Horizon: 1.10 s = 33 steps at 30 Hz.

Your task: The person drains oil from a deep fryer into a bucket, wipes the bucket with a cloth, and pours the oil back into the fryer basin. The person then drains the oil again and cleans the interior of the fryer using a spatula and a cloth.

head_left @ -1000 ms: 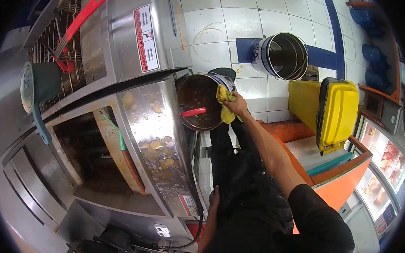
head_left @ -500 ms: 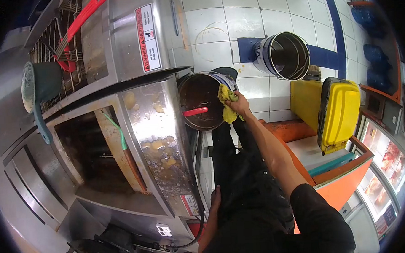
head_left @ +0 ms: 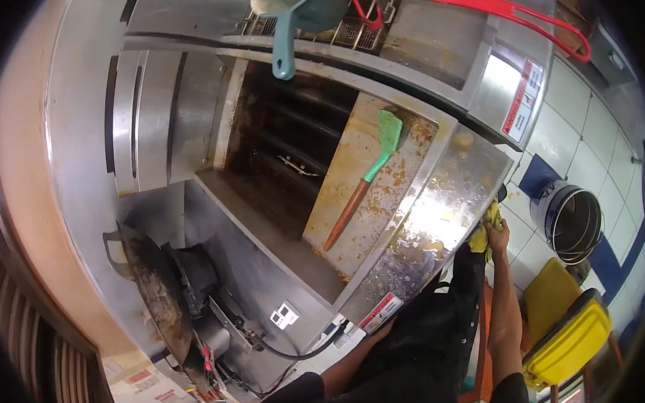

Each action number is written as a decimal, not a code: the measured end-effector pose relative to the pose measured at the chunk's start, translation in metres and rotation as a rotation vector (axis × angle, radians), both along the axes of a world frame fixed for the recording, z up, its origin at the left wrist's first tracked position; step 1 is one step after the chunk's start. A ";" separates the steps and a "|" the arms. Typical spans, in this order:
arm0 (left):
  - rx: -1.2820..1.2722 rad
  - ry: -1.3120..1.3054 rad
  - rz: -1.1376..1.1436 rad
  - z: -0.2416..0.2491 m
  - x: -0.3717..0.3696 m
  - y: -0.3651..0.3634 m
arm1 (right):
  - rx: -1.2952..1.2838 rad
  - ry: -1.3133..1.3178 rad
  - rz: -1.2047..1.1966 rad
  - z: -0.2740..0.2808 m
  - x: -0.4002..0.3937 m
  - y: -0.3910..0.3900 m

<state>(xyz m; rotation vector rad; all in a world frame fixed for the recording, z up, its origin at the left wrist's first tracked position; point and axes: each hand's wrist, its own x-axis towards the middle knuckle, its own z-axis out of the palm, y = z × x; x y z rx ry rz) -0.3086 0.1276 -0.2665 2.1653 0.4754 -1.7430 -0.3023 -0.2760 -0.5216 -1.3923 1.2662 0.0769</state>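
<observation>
My right hand (head_left: 498, 237) grips a crumpled yellow cloth (head_left: 478, 240) just beyond the front edge of the fryer. My left hand (head_left: 378, 336) is low beside the fryer's front panel, near the warning label (head_left: 380, 312); its fingers are hidden. The steel fryer (head_left: 440, 213) has an open, dark tank (head_left: 282, 130), and its front ledge is greasy and wet. On the stained sloping plate inside lies a green brush-like tool (head_left: 382, 143) with a wooden handle.
A blue-grey saucepan (head_left: 305, 9) and a red-handled fork-like tool (head_left: 487, 10) rest by the neighbouring fryer. A metal bucket (head_left: 573, 221) stands on the tiles, near a yellow lidded bin (head_left: 570, 342). A blackened pan (head_left: 156, 290) and a cable (head_left: 301, 356) are at lower left.
The view has swung left toward the fryer tank. The pot with the red handle, seen under my right hand before, is now out of sight. The cloth stays in my right hand.
</observation>
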 end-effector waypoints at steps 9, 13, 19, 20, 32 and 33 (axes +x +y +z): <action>0.008 0.000 -0.006 -0.021 -0.026 0.024 | 0.162 -0.131 -0.116 0.048 0.024 -0.001; 0.030 -0.018 -0.026 -0.024 -0.032 0.030 | 0.048 -0.088 -0.064 0.013 0.006 0.000; 0.062 -0.068 -0.086 -0.036 -0.032 0.042 | -0.057 0.123 0.017 0.049 0.024 -0.002; 0.067 -0.109 -0.121 -0.042 -0.034 0.047 | -0.127 0.165 0.021 0.062 0.031 -0.001; 0.047 -0.027 -0.162 -0.037 -0.012 0.042 | -0.037 0.395 0.008 0.072 0.031 0.004; 0.043 -0.005 -0.162 -0.038 -0.009 0.041 | -0.154 0.400 0.016 0.074 0.032 0.008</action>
